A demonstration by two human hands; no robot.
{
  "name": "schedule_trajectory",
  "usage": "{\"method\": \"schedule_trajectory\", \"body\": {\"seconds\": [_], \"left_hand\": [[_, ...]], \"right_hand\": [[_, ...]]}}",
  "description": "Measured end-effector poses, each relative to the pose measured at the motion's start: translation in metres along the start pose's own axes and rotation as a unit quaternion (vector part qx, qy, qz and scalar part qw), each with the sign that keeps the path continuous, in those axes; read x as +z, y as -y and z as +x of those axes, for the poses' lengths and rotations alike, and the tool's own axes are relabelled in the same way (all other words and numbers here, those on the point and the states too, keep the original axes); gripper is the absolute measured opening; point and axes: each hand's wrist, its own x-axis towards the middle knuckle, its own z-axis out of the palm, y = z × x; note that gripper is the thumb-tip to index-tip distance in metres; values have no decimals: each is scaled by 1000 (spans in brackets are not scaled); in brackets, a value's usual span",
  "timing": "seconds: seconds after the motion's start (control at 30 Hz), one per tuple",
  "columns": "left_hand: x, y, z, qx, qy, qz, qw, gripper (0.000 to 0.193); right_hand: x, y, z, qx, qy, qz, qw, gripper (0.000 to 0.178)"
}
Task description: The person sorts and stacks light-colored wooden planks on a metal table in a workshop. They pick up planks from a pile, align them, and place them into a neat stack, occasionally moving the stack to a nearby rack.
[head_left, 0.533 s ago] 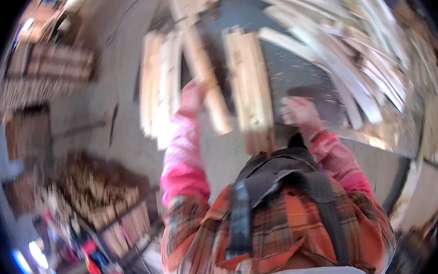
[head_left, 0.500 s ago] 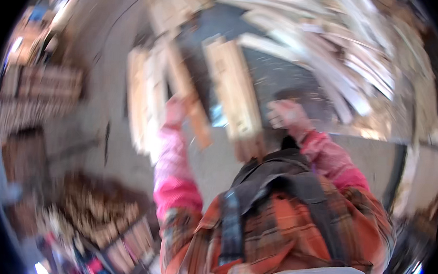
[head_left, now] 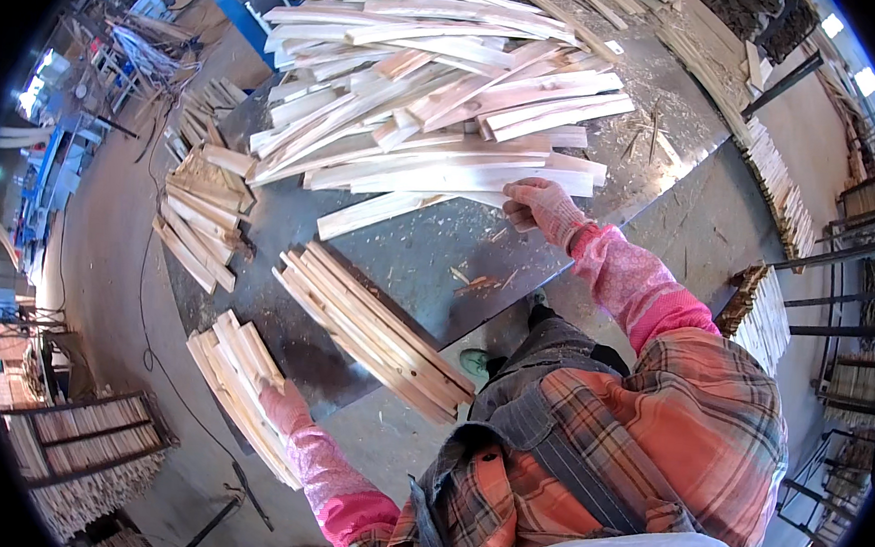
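My left hand (head_left: 287,407), in a pale glove and pink sleeve, is closed around the right side of a small bundle of pale wooden strips (head_left: 234,376). Whether that bundle rests on anything is unclear. To its right, a neat row of longer wooden strips (head_left: 369,330) lies partly across the edge of the dark metal sheet (head_left: 351,384). My gloved right hand (head_left: 545,210) is stretched forward, fingers curled, at the near edge of a big loose pile of wooden strips (head_left: 448,109). Nothing shows between those fingers; contact with the nearest strip cannot be made out.
Short wooden pieces (head_left: 201,214) lie heaped at the sheet's left side. A black cable (head_left: 145,301) runs over the floor. Racks of stacked wood stand at left (head_left: 87,443) and right (head_left: 861,385). Wood chips (head_left: 482,281) litter the sheet, and a blue machine (head_left: 243,6) stands beyond.
The view has swung to the right and sharpened. My right hand has moved forward to the large pile, while my left hand stays with the small bundle, now lower left.
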Motion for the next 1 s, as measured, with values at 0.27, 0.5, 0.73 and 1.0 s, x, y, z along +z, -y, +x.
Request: {"method": "schedule_trajectory", "body": {"seconds": [0.27,0.5,0.73,1.0], "left_hand": [[34,-276,-26,203,131,-250,938,35],[18,-473,-104,342,218,-193,894,36],[13,-566,-144,379,216,-201,877,41],[34,-624,-175,152,521,-309,781,41]], "right_hand": [[-139,22,121,-72,-120,101,985,26],[-198,54,207,51,-92,319,942,14],[-211,62,167,44,-72,252,964,26],[-185,102,37,51,206,-26,977,30]]}}
